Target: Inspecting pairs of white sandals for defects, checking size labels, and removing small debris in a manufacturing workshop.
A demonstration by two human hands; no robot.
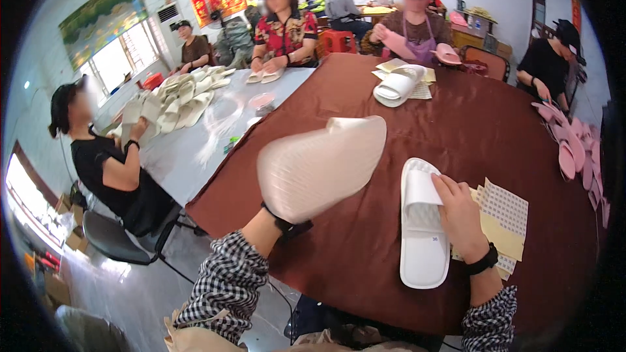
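Note:
My left hand (266,227) is raised over the table's left part, mostly hidden behind a white slipper (323,168). That slipper is blurred by motion, its textured sole turned toward me, and my hand holds it up. A second white slipper (424,262) lies flat on the brown cloth, with its strap side up and a small printed mark on its insole. My right hand (460,214) grips the right edge of its strap, fingers bent over it. Partly beneath that hand are sheets of small stickers (507,212) with yellowish backing.
A brown cloth (339,91) covers the table. Farther back, white slippers (399,85) rest on more sheets. Pink slippers (568,150) lie along the right edge. At left, a grey table (215,117) bears a heap of white slippers (186,101). Several people work around the tables.

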